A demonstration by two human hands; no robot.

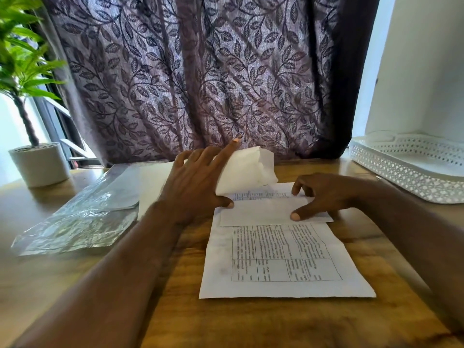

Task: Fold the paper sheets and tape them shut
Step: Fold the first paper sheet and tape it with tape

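**Pressing the first fold into the printed sheet**

Folding is the step in hand. The printed sheet (283,259) lies flat on the wooden table (226,322), right of centre and close to the person. Its far end is turned back toward the near side as a flap (263,212), blank side up.

The left hand (193,187) has its fingers spread and its thumb tip on the flap's left end. The right hand (326,194) arches over the right end, thumb and fingertips pressing down. Neither hand closes around the paper.

The sheet's long axis runs near to far, skewed slightly, and the crease crosses it left to right.

Next, I judge, the crease needs a firm stroke along its length, then another fold before taping (no tape is visible). A white folded paper (251,167) rises behind the left hand; whether that hand supports it I cannot tell.
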